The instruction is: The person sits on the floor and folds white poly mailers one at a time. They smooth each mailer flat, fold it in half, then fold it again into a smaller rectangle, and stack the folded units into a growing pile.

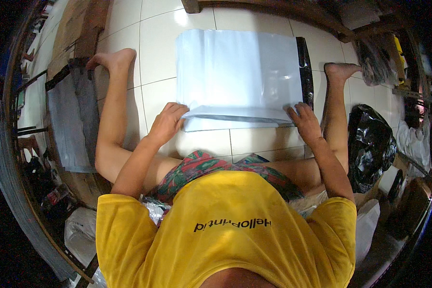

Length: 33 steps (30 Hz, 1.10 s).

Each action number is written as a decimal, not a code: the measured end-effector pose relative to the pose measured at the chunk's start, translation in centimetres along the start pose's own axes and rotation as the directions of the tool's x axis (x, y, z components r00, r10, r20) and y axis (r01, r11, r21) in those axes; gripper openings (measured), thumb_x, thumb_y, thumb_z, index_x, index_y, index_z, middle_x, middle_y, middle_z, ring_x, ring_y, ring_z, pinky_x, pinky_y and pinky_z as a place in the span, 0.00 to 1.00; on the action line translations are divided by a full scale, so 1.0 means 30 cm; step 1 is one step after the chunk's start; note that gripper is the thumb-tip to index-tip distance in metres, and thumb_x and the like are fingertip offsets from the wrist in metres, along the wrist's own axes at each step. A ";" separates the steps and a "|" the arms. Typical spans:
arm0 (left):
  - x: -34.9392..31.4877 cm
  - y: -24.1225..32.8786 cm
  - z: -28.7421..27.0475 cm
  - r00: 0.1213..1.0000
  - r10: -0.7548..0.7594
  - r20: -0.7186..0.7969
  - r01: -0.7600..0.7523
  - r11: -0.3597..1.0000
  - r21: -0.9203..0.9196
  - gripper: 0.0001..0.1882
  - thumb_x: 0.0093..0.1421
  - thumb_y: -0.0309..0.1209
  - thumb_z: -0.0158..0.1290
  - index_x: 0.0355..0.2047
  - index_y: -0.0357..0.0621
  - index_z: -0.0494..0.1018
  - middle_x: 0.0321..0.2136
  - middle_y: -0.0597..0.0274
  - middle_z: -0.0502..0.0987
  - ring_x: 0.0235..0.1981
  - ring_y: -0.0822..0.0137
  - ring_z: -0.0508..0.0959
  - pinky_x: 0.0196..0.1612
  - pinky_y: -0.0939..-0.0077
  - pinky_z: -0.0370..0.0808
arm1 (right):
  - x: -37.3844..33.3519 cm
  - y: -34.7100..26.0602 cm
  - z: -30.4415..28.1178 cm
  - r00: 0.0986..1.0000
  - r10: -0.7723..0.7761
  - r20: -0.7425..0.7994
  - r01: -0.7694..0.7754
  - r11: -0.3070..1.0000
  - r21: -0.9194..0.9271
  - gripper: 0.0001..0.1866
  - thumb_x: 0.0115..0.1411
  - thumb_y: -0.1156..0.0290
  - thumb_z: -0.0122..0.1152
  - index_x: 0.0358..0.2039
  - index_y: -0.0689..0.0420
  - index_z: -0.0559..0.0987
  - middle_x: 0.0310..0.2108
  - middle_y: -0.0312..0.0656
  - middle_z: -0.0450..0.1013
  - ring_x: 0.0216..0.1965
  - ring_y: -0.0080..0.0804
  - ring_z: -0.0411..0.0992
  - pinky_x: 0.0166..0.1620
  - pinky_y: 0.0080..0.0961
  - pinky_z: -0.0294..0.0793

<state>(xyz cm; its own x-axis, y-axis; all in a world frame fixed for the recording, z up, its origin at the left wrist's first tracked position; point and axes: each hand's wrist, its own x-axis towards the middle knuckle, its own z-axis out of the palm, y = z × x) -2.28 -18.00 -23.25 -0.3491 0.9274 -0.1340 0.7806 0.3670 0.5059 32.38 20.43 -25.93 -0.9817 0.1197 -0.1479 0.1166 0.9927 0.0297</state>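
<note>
A stack of pale blue-white plastic sheets (pixel 235 72), which look like mailing bags, lies flat on the tiled floor between my legs. Along its right side shows a black strip (pixel 305 72). The near edge of the top sheet is raised in a fold, with a dark gap beneath it. My left hand (pixel 168 122) pinches the near left corner, fingers bent over the edge. At the near right corner my right hand (pixel 305 122) grips the same edge, its fingertips on the sheet. Which layers lie between the fingers is hidden.
To the left, more grey plastic sheets (pixel 73 122) rest on brown cardboard (pixel 79 29). A shiny black plastic bag (pixel 369 149) sits right of my right leg, with a white plastic bag (pixel 414 139) beyond it. Wooden furniture (pixel 273 9) borders the far side.
</note>
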 end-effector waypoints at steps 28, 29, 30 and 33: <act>0.013 0.008 0.054 0.996 -0.075 -0.038 0.073 0.997 -0.038 0.15 0.60 0.30 0.59 0.48 0.41 0.79 0.43 0.55 0.81 0.47 0.51 0.76 0.50 0.62 0.76 | -0.049 0.117 -0.063 0.974 0.159 0.162 -0.208 0.913 0.352 0.23 0.62 0.79 0.52 0.59 0.56 0.73 0.56 0.56 0.73 0.57 0.52 0.73 0.60 0.41 0.74; 0.017 -0.013 0.053 0.994 -0.094 -0.050 0.088 0.990 -0.111 0.14 0.61 0.31 0.59 0.47 0.41 0.79 0.41 0.53 0.81 0.45 0.51 0.76 0.49 0.62 0.75 | -0.039 0.129 -0.093 0.946 0.200 0.257 -0.288 0.881 0.376 0.22 0.64 0.77 0.52 0.60 0.55 0.72 0.55 0.55 0.74 0.56 0.53 0.73 0.60 0.41 0.74; 0.026 -0.022 0.047 0.992 -0.112 -0.061 0.099 0.978 -0.186 0.13 0.63 0.32 0.58 0.46 0.40 0.79 0.39 0.51 0.81 0.44 0.50 0.77 0.48 0.63 0.75 | -0.023 0.134 -0.119 0.907 0.235 0.350 -0.369 0.844 0.388 0.22 0.66 0.75 0.51 0.61 0.55 0.72 0.53 0.54 0.75 0.55 0.53 0.74 0.60 0.42 0.74; 0.044 -0.032 0.035 0.963 -0.269 -0.010 0.241 0.879 -0.412 0.13 0.67 0.35 0.55 0.43 0.37 0.79 0.33 0.52 0.79 0.38 0.57 0.77 0.44 0.67 0.74 | 0.023 0.181 -0.159 0.902 0.242 0.357 -0.404 0.763 0.505 0.17 0.70 0.69 0.50 0.57 0.57 0.73 0.49 0.56 0.77 0.51 0.58 0.75 0.55 0.47 0.74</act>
<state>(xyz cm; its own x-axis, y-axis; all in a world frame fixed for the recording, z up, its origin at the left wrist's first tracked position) -2.94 -17.06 -24.81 -0.5512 0.7938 -0.2569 0.3880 0.5165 0.7633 31.61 25.85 -21.14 -0.8040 0.3523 -0.4791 0.5615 0.7149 -0.4166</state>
